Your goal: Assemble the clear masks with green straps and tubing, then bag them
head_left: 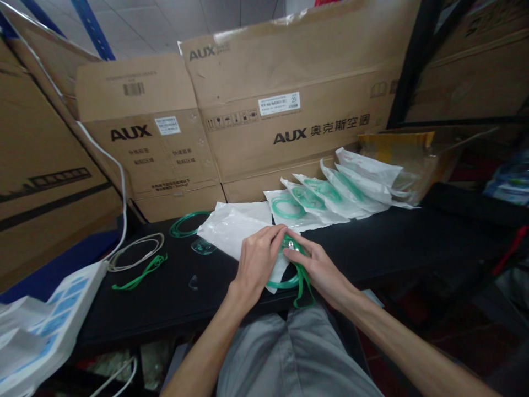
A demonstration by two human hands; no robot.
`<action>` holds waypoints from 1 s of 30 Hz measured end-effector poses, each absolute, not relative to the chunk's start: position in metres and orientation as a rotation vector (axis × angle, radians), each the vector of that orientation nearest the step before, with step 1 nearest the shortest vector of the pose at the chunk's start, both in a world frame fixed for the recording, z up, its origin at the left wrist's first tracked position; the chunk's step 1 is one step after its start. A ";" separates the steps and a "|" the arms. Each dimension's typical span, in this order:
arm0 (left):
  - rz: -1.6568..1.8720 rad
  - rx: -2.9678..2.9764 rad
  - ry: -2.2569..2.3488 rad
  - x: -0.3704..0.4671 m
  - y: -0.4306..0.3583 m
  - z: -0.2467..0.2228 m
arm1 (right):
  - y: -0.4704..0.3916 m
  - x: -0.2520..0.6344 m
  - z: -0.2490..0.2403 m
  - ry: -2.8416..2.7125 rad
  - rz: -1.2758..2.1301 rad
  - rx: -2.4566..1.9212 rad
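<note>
Both my hands meet at the front of the black table around a green-tinted face mask point(291, 243) with a small shiny metal clip. My left hand point(259, 259) has its fingers together on the mask's left side, its fingertips close to those of my right hand. My right hand point(321, 269) pinches the mask's right side between thumb and fingers. A green strap point(302, 281) dangles below the right hand. Green tubing point(285, 284) curves beneath the hands, over a white pouch point(278, 271). The hands hide much of the mask.
Behind lie white pouches point(235, 218) and an overlapping row of filled pouches point(326, 193). Left are coiled green tubing point(182, 225), a clear piece point(203, 246), a green strap point(140, 274), a pale cord point(138, 251) and a white-blue box point(61, 309). Cardboard point(297, 110) walls the back.
</note>
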State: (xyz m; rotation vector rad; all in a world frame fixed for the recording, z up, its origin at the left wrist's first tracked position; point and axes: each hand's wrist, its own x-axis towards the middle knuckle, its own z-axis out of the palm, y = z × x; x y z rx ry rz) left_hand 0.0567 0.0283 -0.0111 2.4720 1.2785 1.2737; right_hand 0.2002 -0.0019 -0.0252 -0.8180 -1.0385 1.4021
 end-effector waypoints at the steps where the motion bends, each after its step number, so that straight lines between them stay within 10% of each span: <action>1: 1.268 2.466 1.270 0.057 0.028 -0.011 | -0.002 0.201 -0.025 -1.065 1.370 -0.821; 30: 1.069 2.507 1.203 0.045 -0.006 -0.001 | 0.019 0.169 -0.051 -1.151 1.089 -0.952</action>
